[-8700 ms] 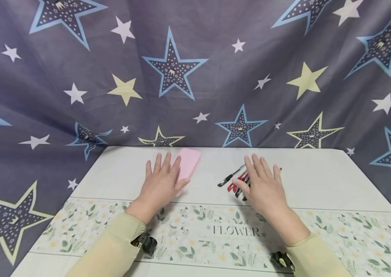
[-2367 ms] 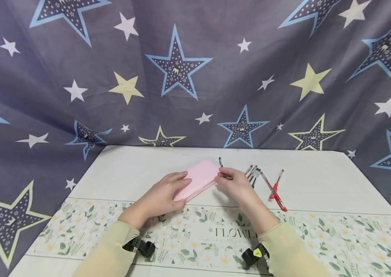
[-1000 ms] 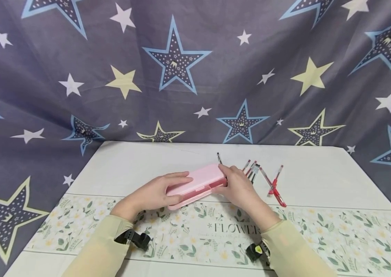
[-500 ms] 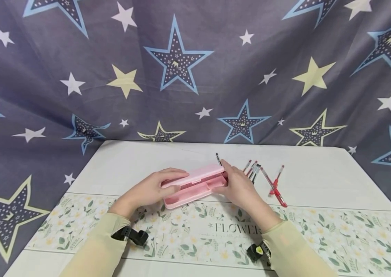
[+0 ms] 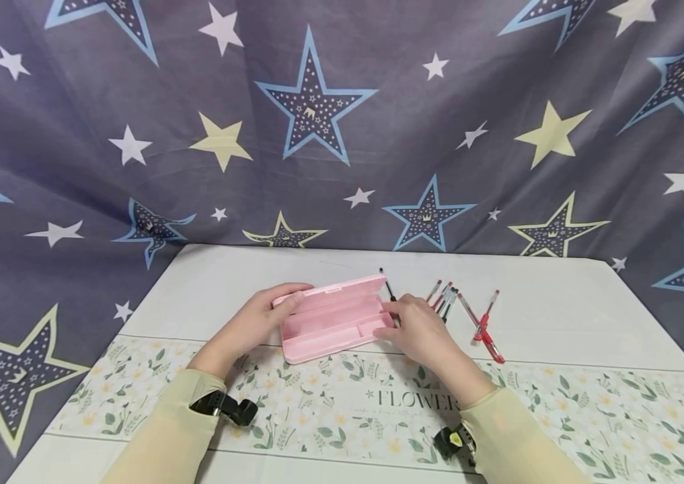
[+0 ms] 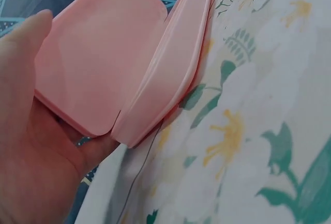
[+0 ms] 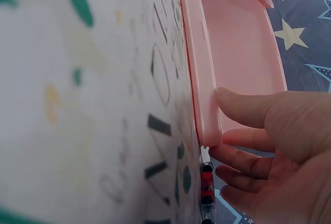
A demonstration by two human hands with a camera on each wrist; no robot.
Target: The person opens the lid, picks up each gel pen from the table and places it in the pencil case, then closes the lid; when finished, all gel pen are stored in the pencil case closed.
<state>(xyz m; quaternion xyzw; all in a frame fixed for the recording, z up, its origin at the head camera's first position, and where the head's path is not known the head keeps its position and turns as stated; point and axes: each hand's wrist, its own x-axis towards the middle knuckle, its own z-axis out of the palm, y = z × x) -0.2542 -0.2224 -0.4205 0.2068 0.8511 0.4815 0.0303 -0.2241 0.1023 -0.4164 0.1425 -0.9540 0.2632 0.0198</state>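
Note:
A pink pencil case (image 5: pixel 320 344) lies lengthwise across the middle of the table, its hinged lid (image 5: pixel 342 293) raised and tilted back. Inside, a divider marks off a small compartment at the right end; no pens show in it. My left hand (image 5: pixel 251 323) holds the lid at its left end, thumb on the inner side and fingers behind, as the left wrist view of the lid (image 6: pixel 98 53) shows. At the case's right end, my right hand (image 5: pixel 423 329) grips the base, the thumb (image 7: pixel 243 107) over the front rim and fingers at the end wall.
Behind the right hand lies a black pen (image 5: pixel 387 286). Several red and black pens (image 5: pixel 446 302) lie bunched right of it, and red pens (image 5: pixel 487 336) cross farther right. A floral band (image 5: pixel 317 410) runs across the white table cover; a star-patterned curtain (image 5: pixel 342 134) hangs behind.
Both hands lay flat earlier, the case closed at the back. It has come forward and turned crosswise; the left hand has swung its lid up and back. The heaped pens are now spread out.

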